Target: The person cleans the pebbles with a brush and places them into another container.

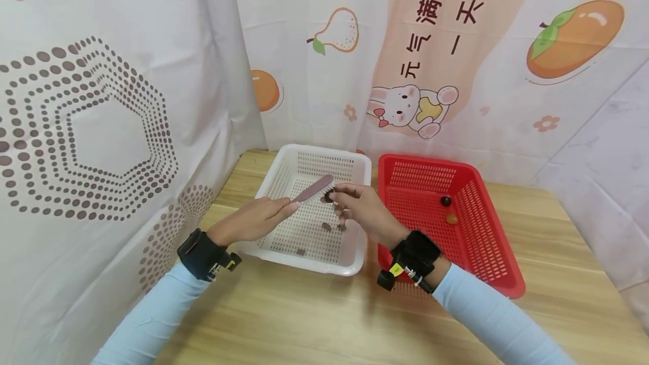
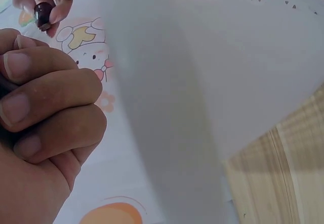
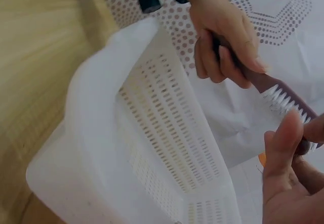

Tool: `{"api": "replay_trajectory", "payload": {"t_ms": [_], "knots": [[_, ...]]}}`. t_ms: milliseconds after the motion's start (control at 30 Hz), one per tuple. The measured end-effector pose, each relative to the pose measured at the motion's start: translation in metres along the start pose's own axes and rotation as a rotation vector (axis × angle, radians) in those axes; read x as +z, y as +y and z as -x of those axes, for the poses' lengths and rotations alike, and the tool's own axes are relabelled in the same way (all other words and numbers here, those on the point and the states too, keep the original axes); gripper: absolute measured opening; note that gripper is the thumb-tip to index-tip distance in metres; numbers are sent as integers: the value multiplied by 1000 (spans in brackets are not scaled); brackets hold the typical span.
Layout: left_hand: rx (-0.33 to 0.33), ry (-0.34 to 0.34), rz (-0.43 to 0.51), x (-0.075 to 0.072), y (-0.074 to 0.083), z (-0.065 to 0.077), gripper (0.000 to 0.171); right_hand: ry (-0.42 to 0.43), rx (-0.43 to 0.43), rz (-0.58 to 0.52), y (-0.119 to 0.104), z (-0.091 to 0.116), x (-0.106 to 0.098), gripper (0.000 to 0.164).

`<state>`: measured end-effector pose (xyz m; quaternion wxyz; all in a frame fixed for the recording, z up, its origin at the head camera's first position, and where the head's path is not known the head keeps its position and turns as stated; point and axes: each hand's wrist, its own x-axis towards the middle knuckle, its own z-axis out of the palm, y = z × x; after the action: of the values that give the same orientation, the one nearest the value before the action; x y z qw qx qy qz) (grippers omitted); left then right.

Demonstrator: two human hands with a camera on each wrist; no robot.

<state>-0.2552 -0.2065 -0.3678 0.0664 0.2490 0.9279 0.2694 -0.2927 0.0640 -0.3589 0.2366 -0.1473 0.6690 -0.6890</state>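
Note:
Over the white basket (image 1: 276, 185), my left hand (image 1: 256, 219) grips the handle of a mauve brush (image 1: 309, 191) with white bristles. The curled fingers (image 2: 61, 90) of that hand fill the left of the left wrist view. My right hand (image 1: 367, 212) pinches a small, shiny, dark reddish-brown round thing (image 2: 43, 14) between thumb and fingertips. In the right wrist view the thing sits right at the bristles (image 3: 283, 101), partly hidden by the thumb. Several brown bits (image 1: 327, 226) lie on the floor of the white basket beneath my hands.
To the right stands a red basket (image 1: 487, 213) holding a small black ball-like thing (image 1: 445, 201) and an orange-brown one (image 1: 451, 218). Both baskets rest on a wooden table (image 1: 284, 314). Printed white curtains (image 1: 304, 106) hang behind and at the left.

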Motion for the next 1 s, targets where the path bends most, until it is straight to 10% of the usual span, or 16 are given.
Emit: {"api": "replay_trajectory", "payload": {"t_ms": [700,1000], "knots": [[16,20,-9,0,0,1,48,-100,20,-322,0,4,8,23],[21,27,-5,-2,1,1,48,16,20,-372,-4,1,4,31]]}}
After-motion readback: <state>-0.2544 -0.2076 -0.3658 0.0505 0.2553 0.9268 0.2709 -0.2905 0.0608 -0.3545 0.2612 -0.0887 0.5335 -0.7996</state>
